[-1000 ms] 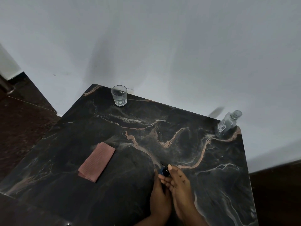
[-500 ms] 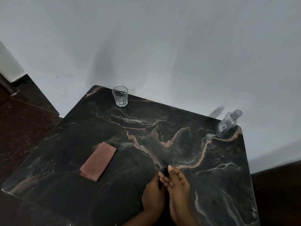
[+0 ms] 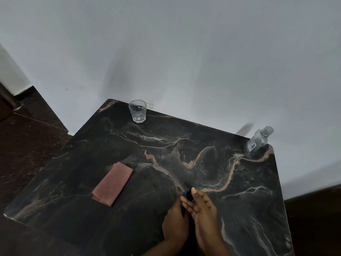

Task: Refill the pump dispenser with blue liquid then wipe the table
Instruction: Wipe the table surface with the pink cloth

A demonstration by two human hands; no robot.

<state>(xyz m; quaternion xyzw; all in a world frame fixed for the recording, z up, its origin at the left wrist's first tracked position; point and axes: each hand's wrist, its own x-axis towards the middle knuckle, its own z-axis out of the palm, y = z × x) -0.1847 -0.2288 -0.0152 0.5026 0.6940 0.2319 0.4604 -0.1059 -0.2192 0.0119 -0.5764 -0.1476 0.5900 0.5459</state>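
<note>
A small dark pump dispenser [image 3: 187, 194] with a blue top and a thin black nozzle stands on the black marble table [image 3: 249, 191] near its front. My left hand [image 3: 175, 224] wraps around the dispenser's body, which is mostly hidden. My right hand [image 3: 203, 209] rests on the pump top, fingertips around the cap. A folded pink cloth [image 3: 112, 183] lies flat to the left of my hands. A clear plastic bottle [image 3: 258, 142] stands at the far right corner; no blue colour shows in it.
A clear drinking glass [image 3: 137, 111] with a little liquid stands at the table's far edge by the white wall. Dark floor lies to the left and right of the table.
My left hand has slid a little lower and leftward on the dispenser. My right hand stays on the pump top. Cloth, glass and bottle have not moved.
</note>
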